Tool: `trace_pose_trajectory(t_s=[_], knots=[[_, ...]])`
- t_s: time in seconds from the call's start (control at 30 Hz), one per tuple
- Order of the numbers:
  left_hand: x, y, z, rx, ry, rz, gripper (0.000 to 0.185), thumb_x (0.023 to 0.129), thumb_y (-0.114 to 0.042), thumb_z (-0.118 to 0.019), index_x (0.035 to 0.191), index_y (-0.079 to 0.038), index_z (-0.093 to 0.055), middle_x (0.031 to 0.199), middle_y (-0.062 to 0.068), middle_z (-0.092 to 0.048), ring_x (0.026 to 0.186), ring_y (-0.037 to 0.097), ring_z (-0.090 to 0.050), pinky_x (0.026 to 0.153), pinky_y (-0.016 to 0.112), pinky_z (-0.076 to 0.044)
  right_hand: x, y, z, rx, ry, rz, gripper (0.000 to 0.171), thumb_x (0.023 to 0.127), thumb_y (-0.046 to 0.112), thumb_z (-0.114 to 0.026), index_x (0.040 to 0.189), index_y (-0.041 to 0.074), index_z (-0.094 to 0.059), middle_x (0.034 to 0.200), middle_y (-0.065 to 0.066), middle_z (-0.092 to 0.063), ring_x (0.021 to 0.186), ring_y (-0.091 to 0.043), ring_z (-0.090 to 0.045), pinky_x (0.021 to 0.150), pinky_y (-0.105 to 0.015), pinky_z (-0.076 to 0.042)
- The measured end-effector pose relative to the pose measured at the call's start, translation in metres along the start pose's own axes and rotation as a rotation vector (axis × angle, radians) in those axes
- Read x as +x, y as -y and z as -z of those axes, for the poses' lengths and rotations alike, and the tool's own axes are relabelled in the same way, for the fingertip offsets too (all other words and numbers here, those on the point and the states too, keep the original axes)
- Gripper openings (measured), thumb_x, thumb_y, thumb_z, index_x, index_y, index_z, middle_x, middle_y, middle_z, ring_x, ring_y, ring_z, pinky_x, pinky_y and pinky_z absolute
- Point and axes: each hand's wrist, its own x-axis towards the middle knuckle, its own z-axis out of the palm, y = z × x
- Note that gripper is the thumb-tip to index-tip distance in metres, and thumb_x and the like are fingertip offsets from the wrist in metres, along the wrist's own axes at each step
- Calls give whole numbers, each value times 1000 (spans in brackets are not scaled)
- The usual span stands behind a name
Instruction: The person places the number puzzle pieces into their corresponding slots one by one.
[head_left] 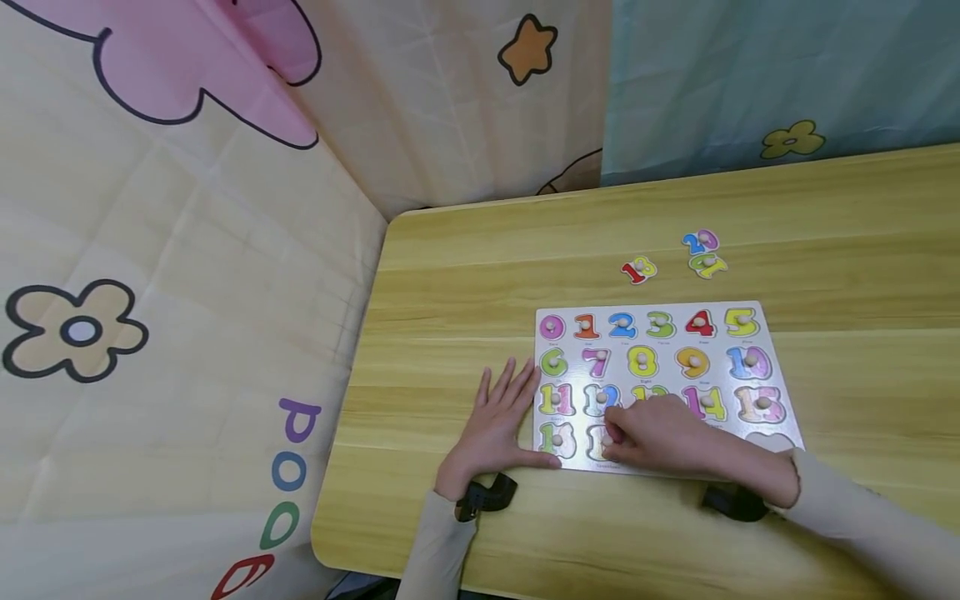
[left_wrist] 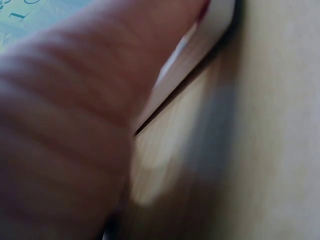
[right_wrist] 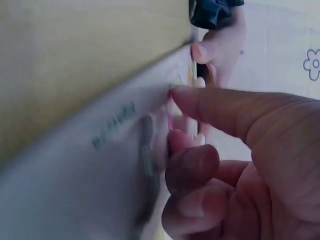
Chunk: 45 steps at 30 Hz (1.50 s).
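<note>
A white number puzzle board lies on the wooden table, most of its slots filled with colourful pegged numbers. My left hand lies flat on the table at the board's left edge, thumb against the board's near left corner. My right hand covers the bottom row, thumb and curled forefinger pinching a pinkish number piece beside the 16. The piece is mostly hidden. The bottom-right slot is bare.
Three loose number pieces lie on the table beyond the board: a red 13, a blue-and-pink 20 and a green one. A flowered cloth hangs left of the table's edge and along the back.
</note>
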Motion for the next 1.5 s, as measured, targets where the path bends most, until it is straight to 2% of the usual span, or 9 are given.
trace_pose_trajectory(t_s=[0.1, 0.2, 0.33, 0.5, 0.57, 0.67, 1.07, 1.3, 1.5], knots=[[0, 0, 0, -1, 1, -1, 124, 66, -73, -68, 153, -10, -6, 159, 4, -2, 143, 25, 9, 111, 50, 10, 6, -12, 11, 88, 71, 6, 29, 82, 43, -72, 72, 26, -51, 54, 15, -38, 49, -4, -36, 47, -23, -27], [0, -1, 0, 1, -1, 0, 124, 66, -73, -68, 153, -10, -6, 159, 4, -2, 143, 25, 9, 111, 50, 10, 19, -34, 26, 276, 136, 11, 21, 86, 42, -69, 78, 26, -57, 57, 12, -43, 51, -5, -40, 47, -22, -30], [0, -1, -1, -1, -5, -2, 124, 66, -73, -68, 153, -10, -7, 159, 4, -3, 143, 25, 8, 112, 50, 9, 42, -76, 50, 436, 67, -29, 16, 90, 33, -66, 86, 17, -63, 59, 5, -46, 52, -11, -44, 48, -23, -33], [-1, -1, -4, -13, 3, -6, 124, 66, -74, -67, 153, -10, -6, 159, 3, -1, 143, 25, 8, 111, 50, 10, 65, -124, 76, 348, -175, -207, 20, 92, 23, -65, 100, 4, -63, 67, -4, -49, 58, -20, -43, 49, -28, -33], [-2, -2, -5, -15, 1, -8, 123, 66, -74, -67, 153, -10, -6, 159, 3, -1, 143, 26, 8, 111, 50, 10, 71, -138, 83, 301, -216, -274, 25, 93, 21, -64, 107, 0, -61, 72, -8, -51, 61, -23, -44, 50, -29, -34], [-2, -2, -5, -13, 1, -5, 123, 66, -74, -67, 153, -11, -6, 159, 3, -1, 143, 25, 9, 111, 50, 10, 79, -151, 89, 256, -209, -340, 30, 92, 21, -63, 112, -1, -58, 75, -10, -51, 63, -25, -44, 51, -31, -34], [-2, 0, -3, 8, -24, -17, 124, 66, -73, -68, 153, -9, -7, 159, 4, -2, 143, 27, 7, 112, 51, 9, 93, -156, 90, 146, -179, -415, 25, 92, 26, -64, 101, 4, -57, 74, -10, -51, 64, -25, -46, 53, -34, -33], [-1, 1, -4, 1, -22, -10, 124, 66, -73, -68, 153, -11, -6, 159, 3, -1, 143, 26, 8, 111, 49, 11, 87, -156, 89, 133, -217, -375, 24, 91, 22, -64, 96, 0, -58, 76, -9, -53, 65, -24, -47, 56, -34, -35], [-1, 1, -4, 6, -16, -7, 124, 66, -75, -66, 153, -11, -5, 159, 3, 0, 143, 25, 9, 112, 49, 11, 62, -136, 89, 145, -270, -296, 21, 91, 23, -65, 93, 2, -60, 69, -5, -50, 58, -21, -45, 48, -32, -34]])
